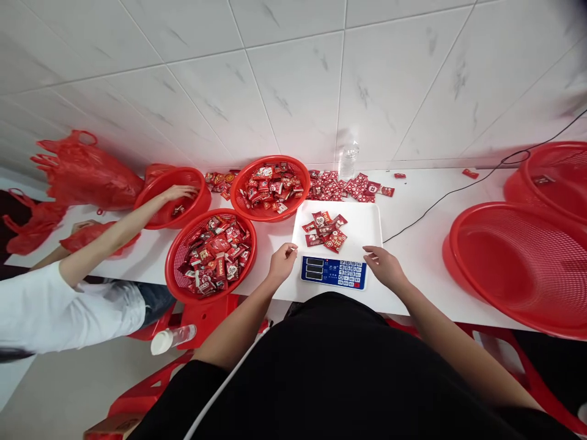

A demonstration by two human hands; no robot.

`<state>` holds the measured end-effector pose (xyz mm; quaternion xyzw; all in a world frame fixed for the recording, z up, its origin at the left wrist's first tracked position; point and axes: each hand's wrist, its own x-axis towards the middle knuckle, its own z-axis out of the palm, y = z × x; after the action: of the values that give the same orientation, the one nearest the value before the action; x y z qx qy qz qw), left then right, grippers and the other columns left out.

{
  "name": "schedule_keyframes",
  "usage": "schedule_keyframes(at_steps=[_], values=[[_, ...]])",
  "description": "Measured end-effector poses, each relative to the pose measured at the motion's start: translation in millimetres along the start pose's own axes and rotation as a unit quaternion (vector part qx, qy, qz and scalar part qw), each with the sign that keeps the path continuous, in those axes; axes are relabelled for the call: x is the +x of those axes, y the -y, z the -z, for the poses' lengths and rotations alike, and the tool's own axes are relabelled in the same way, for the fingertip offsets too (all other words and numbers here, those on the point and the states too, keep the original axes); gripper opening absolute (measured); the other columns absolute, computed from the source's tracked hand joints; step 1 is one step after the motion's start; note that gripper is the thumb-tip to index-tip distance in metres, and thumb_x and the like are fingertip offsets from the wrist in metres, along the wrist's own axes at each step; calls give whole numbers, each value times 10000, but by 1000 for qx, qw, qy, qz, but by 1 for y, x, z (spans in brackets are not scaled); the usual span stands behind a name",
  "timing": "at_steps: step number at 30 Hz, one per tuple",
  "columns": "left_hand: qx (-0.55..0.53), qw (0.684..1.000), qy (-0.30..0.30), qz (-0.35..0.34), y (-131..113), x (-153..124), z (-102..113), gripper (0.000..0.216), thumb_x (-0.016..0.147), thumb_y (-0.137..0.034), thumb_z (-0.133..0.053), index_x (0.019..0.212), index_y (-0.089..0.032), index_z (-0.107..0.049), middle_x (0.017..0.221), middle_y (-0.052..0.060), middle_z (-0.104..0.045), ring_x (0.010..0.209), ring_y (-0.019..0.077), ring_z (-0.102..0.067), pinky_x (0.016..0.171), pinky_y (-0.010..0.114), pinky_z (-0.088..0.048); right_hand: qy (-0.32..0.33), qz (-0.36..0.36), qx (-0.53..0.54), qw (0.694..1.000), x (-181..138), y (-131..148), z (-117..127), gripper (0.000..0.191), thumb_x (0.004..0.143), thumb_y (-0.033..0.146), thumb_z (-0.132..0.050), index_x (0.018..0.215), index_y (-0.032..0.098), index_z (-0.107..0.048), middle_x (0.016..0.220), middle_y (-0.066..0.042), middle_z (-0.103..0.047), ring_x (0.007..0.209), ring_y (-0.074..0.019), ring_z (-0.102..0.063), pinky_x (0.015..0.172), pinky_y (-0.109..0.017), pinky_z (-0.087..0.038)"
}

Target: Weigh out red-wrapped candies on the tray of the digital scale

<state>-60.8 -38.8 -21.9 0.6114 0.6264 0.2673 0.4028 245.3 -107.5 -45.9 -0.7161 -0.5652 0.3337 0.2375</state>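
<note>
A digital scale with a blue keypad [333, 273] stands before me, its white weighing tray [364, 223] holding a small heap of red candy packets [324, 229]. At the tray's left front corner is my left hand [283, 263], fingers curled together against the rim. My right hand [386, 267] is at the right front corner, thumb and fingers pinching the edge. To the left, two red baskets, one nearer [172, 269] and one farther back [270, 218], are full of red-wrapped packets. Loose packets [337, 186] lie behind the tray.
A co-worker's hand [180, 192] reaches into another red basket [202, 183]. Red plastic bags [92, 174] sit at far left. A clear bottle [348, 160] stands by the wall. Large red baskets [498, 263] occupy the right, with a black cable [452, 192] crossing the table.
</note>
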Motion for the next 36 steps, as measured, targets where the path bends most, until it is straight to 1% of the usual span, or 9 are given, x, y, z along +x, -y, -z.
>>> schedule_keyframes(at_steps=[4,8,15,22,27,29,32,34,36], values=[[-13,1000,6,10,14,2,13,207,787,-306,-518,933,-190,-609,717,-7,-590,644,129,-548,649,244,-427,-9,41,-24,999,4,15,-15,398,842,354,-481,1218,240,-551,1208,-79,-599,1059,-225,-572,879,-403,-488],[-38,999,28,13,18,8,19,216,783,-311,-527,938,-190,-615,700,-9,-585,642,131,-549,647,243,-429,-7,77,-68,995,12,36,-35,557,824,386,-528,1353,258,-411,1369,-103,-470,1285,-280,-396,1023,-484,-377],[-58,995,74,-18,13,15,22,193,768,-301,-535,902,-193,-624,673,-21,-578,629,130,-540,642,244,-428,-11,74,-121,990,37,76,-68,703,819,410,-543,1439,256,-249,1458,-123,-348,1372,-295,-255,1074,-485,-302],[-77,990,119,-25,22,20,30,201,771,-310,-540,908,-186,-621,681,-20,-567,622,125,-537,609,237,-428,-47,46,-156,986,47,80,-80,733,795,304,-555,1446,235,-224,1312,-127,-505,1229,-302,-435,998,-457,-372],[-153,973,172,21,13,12,37,201,779,-316,-577,918,-175,-607,697,-10,-574,624,121,-555,606,242,-451,-109,22,-64,992,34,89,-77,682,776,249,-524,1414,236,-283,1224,-105,-558,1161,-282,-484,952,-445,-425],[-215,945,239,52,3,8,36,282,792,-364,-604,1002,-176,-601,808,30,-621,729,144,-606,660,265,-482,-121,61,-19,991,24,102,-78,689,774,252,-526,1416,247,-277,1249,-103,-550,1173,-277,-485,960,-460,-427],[-318,880,338,104,-11,4,27,401,802,-427,-629,1125,-196,-576,1031,96,-637,916,192,-629,751,318,-511,-58,173,15,983,10,123,-84,717,773,242,-545,1431,278,-262,1312,-108,-517,1212,-256,-478,993,-454,-416],[-363,856,345,130,-17,5,19,415,793,-407,-655,1142,-199,-569,1070,105,-635,943,203,-631,763,324,-520,3,251,8,968,7,130,-89,743,769,293,-593,1436,273,-267,1355,-117,-488,1253,-256,-449,1023,-449,-394],[-386,857,307,146,-18,8,13,398,784,-355,-674,1133,-195,-566,1068,103,-643,935,201,-637,754,310,-525,30,301,-14,953,12,129,-91,780,762,405,-629,1439,257,-272,1406,-122,-446,1314,-269,-382,1064,-459,-346]])
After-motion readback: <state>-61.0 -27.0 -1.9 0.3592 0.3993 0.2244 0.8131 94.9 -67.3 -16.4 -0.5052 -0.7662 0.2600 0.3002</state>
